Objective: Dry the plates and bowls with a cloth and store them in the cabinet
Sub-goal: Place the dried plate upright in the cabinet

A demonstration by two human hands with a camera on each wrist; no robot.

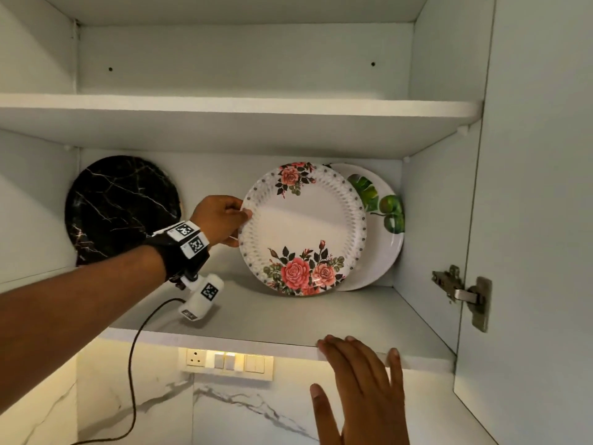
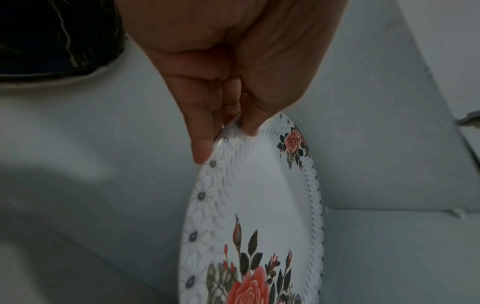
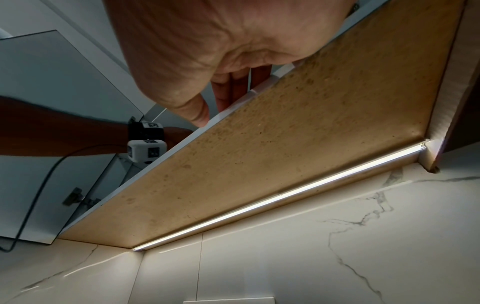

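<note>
**Rose plate being stood on edge in the cabinet**

The rose plate [image 1: 303, 229] is being held upright on the lower shelf [image 1: 288, 316] of the cabinet [image 1: 442, 200], its bottom rim apparently resting on the shelf floor and its face turned outward. It is being pinched at its left rim by the left hand [image 1: 221, 220]: in the left wrist view the thumb [image 2: 250, 123] is being pressed onto the patterned front while the fingers [image 2: 200, 144] are being curled behind the edge. A rim grip like this is probably being used so the plate can be tipped back without the hand getting trapped behind it.

Just behind and to the right, a leaf-patterned plate [image 1: 382, 220] is being leaned against the back wall, and the rose plate is being overlapped onto it, seemingly so the two stack at one slant. Whether they are actually touching cannot be told. Well apart on the left, a black marbled plate [image 1: 122, 207] is being propped against the same wall.

The right hand [image 1: 359, 380] is being kept spread and empty, its fingertips [image 1: 330, 343] being laid on the shelf's front edge, most likely as a brace during the reach upward. No cloth is being shown, so drying appears finished for this plate; storing is judged to be nearly done, with release being the step awaited. A slide of the bottom rim forward is the risk being guarded against.
</note>
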